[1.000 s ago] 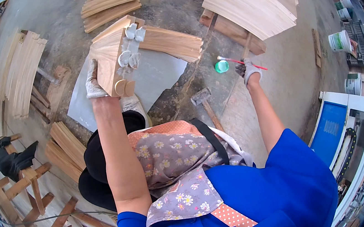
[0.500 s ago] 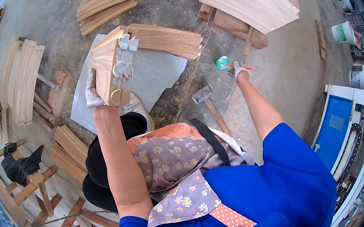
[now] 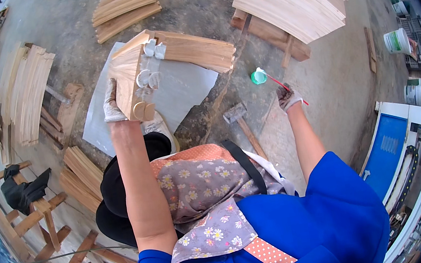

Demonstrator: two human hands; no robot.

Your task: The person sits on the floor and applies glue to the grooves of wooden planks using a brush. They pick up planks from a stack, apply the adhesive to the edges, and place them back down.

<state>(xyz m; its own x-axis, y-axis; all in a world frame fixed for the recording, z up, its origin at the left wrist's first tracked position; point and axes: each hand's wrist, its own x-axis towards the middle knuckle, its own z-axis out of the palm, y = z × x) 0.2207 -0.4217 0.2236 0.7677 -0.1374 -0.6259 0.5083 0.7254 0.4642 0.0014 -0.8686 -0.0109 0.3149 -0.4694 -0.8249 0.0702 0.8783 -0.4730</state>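
My left hand (image 3: 112, 103), in a soiled white glove, is closed around the side of a curved wooden piece (image 3: 124, 73). Thick white glue (image 3: 145, 79) sits in blobs along that piece's shaped end. Far to the right, my gloved right hand (image 3: 289, 97) grips a thin red-handled brush (image 3: 277, 81). Its white-coated tip is over a small green cup (image 3: 257, 79) on the floor; whether it touches the cup I cannot tell. Beside the held piece, a stack of curved wooden strips (image 3: 197, 50) lies partly on a grey sheet (image 3: 183, 82).
A mallet (image 3: 244, 124) lies on the concrete floor in front of me. Stacks of curved wood stand at far left (image 3: 27, 94), at the back (image 3: 127, 6) and at far right (image 3: 289, 1). Wooden frames (image 3: 47, 227) fill the lower left; a blue-and-white machine (image 3: 388, 145) is at right.
My right hand has drawn back toward me and slightly right. The brush now slants more steeply, with its white tip showing over the cup. My left hand keeps its hold on the wooden piece.
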